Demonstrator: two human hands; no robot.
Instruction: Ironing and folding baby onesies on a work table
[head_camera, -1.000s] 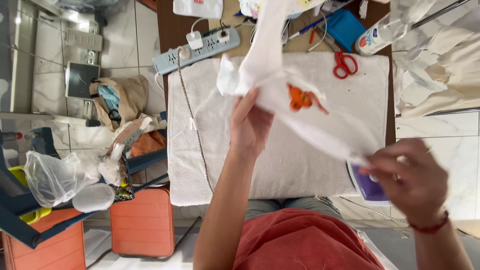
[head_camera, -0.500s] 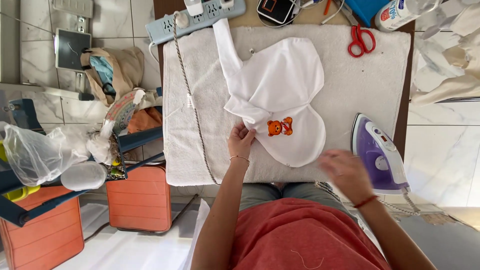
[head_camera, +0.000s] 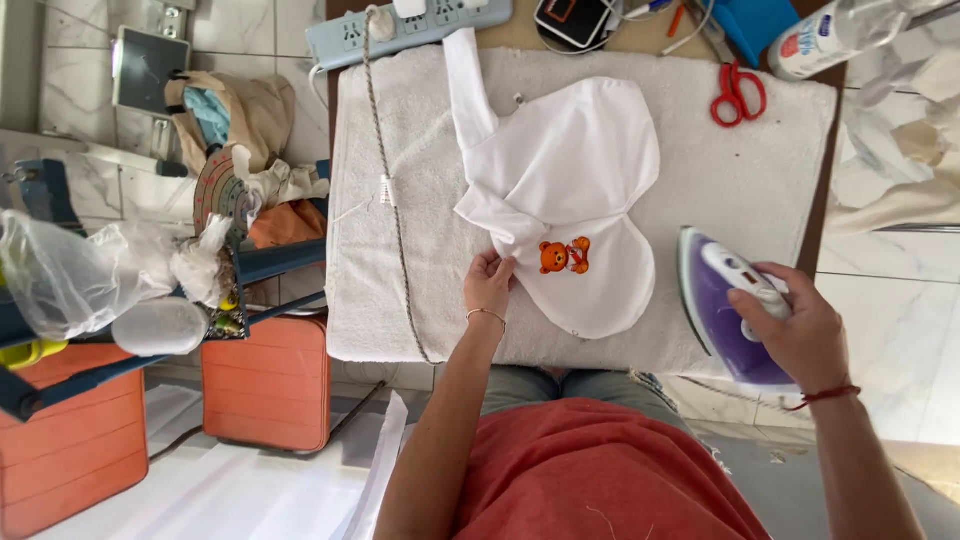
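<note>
While a clutter of plastic bags (head_camera: 70, 275) and orange crates (head_camera: 265, 385) fills the floor at the far left, the work itself sits on a white towel (head_camera: 400, 200) spread over the table, with a braided cord (head_camera: 395, 200) running down its left part from a power strip (head_camera: 400, 25) at the top edge.

Next comes the left hand (head_camera: 490, 283), its fingers bent and closed in a pinch on the near left edge of the small white garment (head_camera: 570, 190), just beside the orange bear print (head_camera: 563, 256). The garment lies flat on the towel, immediately up and to the right of that hand. Its long axis runs away from the person, from the rounded lower lobe near the table's front edge to the narrow strip that reaches toward the power strip.

Further right, red-handled scissors (head_camera: 738, 92) lie at the towel's far edge, well apart from both hands.

At the right edge of the towel the right hand (head_camera: 790, 325) is wrapped shut around the handle of a purple-and-white iron (head_camera: 720, 310), which stands just beside the garment's lower lobe without touching it. So the garment lies to the left of the iron, between the two hands: the left hand already touches it, the right hand is near but apart, and the iron's flat side faces the cloth. A white spray bottle (head_camera: 830, 35) lies at the top right corner.
</note>
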